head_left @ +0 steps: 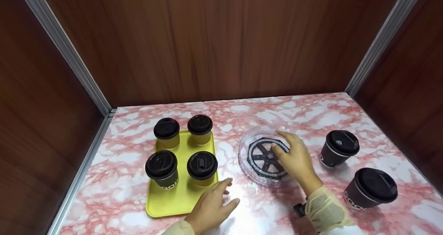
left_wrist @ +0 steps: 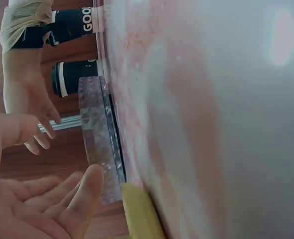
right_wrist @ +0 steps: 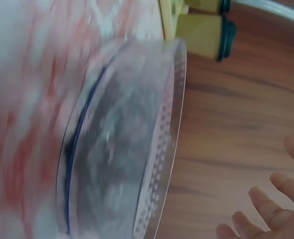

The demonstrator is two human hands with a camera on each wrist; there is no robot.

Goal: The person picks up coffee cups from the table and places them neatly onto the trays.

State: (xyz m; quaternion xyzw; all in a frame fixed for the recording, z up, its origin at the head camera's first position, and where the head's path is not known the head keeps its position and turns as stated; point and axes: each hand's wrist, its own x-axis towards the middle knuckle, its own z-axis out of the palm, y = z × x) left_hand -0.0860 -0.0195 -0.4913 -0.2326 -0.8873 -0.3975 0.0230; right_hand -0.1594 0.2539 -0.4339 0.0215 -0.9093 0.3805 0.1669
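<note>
A clear round plastic turntable-like dish with a dark spoked wheel pattern in its base sits on the table. My right hand hovers over its right side with fingers loosely spread, holding nothing; the right wrist view shows the fingers apart from the rim. Near the front right edge of a yellow tray, my left hand is held with relaxed fingers and nothing in its grasp. Several lidded paper coffee cups stand on that tray, among them a yellow cup and a black cup at the front.
Two black lidded coffee cups stand to the right of the dish, one farther back and a larger one nearer. The red-and-white marbled tabletop is bounded by brown wood-grain panels at the back and sides.
</note>
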